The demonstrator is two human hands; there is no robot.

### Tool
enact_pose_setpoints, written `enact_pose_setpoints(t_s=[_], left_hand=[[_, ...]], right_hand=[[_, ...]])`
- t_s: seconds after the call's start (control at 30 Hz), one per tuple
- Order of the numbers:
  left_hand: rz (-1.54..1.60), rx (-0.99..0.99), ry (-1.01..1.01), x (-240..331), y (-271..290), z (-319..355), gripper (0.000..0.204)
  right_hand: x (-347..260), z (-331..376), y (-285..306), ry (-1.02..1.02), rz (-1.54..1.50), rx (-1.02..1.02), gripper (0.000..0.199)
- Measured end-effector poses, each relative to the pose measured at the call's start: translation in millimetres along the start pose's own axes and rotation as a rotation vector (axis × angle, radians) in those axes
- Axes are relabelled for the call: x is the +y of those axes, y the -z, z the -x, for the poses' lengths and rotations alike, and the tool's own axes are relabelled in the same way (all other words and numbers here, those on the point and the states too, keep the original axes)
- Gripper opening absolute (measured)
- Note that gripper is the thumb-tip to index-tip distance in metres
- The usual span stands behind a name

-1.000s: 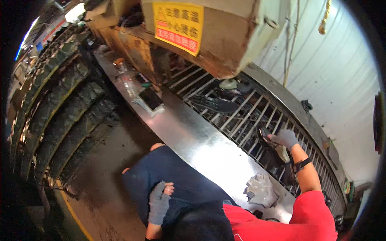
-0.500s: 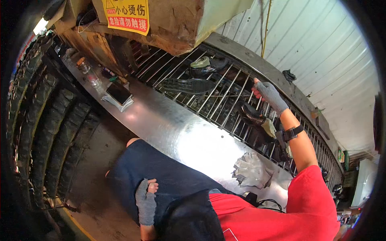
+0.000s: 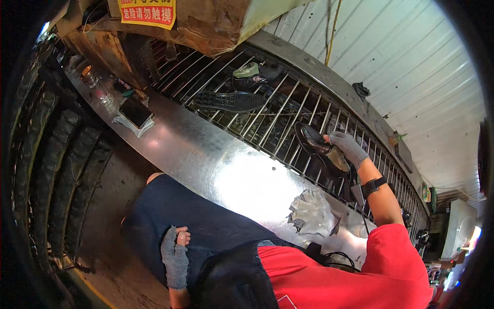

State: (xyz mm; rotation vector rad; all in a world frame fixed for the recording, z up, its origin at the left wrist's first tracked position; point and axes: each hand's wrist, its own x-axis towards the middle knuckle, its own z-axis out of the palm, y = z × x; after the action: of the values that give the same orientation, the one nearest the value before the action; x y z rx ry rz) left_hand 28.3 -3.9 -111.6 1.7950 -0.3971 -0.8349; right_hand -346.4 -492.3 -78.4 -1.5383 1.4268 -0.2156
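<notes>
Head view: a rod conveyor (image 3: 282,114) curves through the scene, with a steel ledge (image 3: 193,147) along its near edge. Over the near side of the conveyor reaches the right arm, bare below its red sleeve, elbow bent, forearm slanting up and leftward, a black band at the wrist. The gray-gloved right hand (image 3: 349,146) is above the rods, palm down, bare fingertips at the opening of a black shoe (image 3: 315,140) with a pale end; I cannot tell whether they are clamped on it. That shoe lies slantwise on the conveyor. Well apart, on the thigh before the conveyor, rests the gray-gloved left hand (image 3: 176,253), fingers curled in loosely. Farther left on the conveyor lie a black outsole (image 3: 229,101), tread up, and a black-and-green shoe (image 3: 257,73). Beside the conveyor, on the ledge, sits a black smartphone (image 3: 135,112).
</notes>
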Motion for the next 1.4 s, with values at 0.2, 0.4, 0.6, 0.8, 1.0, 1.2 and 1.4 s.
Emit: enact_pose_setpoints(t_s=[0.2, 0.4, 0.6, 0.8, 1.0, 1.2, 1.4], left_hand=[[0.003, -0.019, -0.008, 1, -5, -1, 0.021], [0.010, 0.011, -0.006, -2, 3, 5, 0.022], [0.106, -0.005, -0.030, -8, 0, -3, 0.024], [0.034, -0.048, -0.108, -4, 7, -2, 0.025], [0.138, -0.044, -0.088, -14, 7, -4, 0.021], [0.129, -0.069, -0.091, -12, 28, 11, 0.025], [0.297, -0.050, -0.196, -8, 36, 7, 0.029]], right_hand=[[43, -21, 13, -0.033, -0.099, -0.016, 0.028], [22, -11, 12, -0.142, -0.134, -0.115, 0.029], [18, -1, 18, -0.089, -0.273, -0.093, 0.033], [28, -11, 33, -0.087, -0.203, -0.086, 0.034], [-86, -22, -73, 0.553, 0.709, 0.057, 0.062], [-121, -82, -222, 1.018, 0.947, 0.108, 0.048], [-161, -43, -208, 0.897, 0.899, 0.221, 0.039]])
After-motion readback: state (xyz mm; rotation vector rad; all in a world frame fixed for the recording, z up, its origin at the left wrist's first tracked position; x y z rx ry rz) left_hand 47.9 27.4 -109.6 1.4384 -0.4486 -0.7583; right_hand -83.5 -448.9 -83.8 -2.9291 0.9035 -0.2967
